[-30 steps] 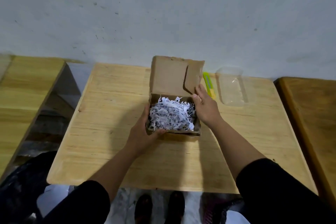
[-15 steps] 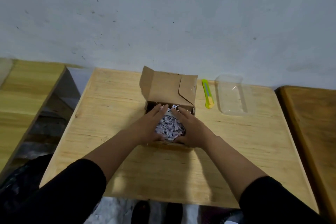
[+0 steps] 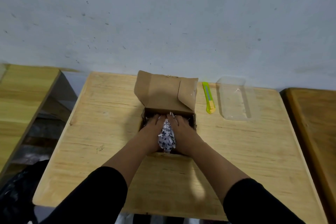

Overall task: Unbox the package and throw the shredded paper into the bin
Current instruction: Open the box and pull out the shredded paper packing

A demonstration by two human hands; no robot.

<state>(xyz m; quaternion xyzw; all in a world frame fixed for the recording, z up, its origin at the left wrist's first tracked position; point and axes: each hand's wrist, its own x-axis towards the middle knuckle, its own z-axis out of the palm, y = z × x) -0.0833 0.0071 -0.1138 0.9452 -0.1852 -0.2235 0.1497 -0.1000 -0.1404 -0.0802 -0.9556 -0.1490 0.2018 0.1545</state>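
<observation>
A brown cardboard box (image 3: 164,94) stands open in the middle of the wooden table (image 3: 109,132), its lid flap raised toward the wall. Both my hands are inside it. My left hand (image 3: 151,129) and my right hand (image 3: 183,127) press from either side on a bunch of white printed shredded paper (image 3: 167,137), squeezed into a narrow heap between the palms. A black bin bag (image 3: 16,191) shows at the lower left, beside the table.
A yellow-green utility knife (image 3: 208,97) lies right of the box, and a clear plastic tray (image 3: 234,97) lies further right. Wooden tables flank this one on the left (image 3: 20,100) and right (image 3: 316,123). A grey wall is behind.
My hands left the box's outer sides, went into it and closed in on the shredded paper, bunching it together. The lid flap has tipped further back.
</observation>
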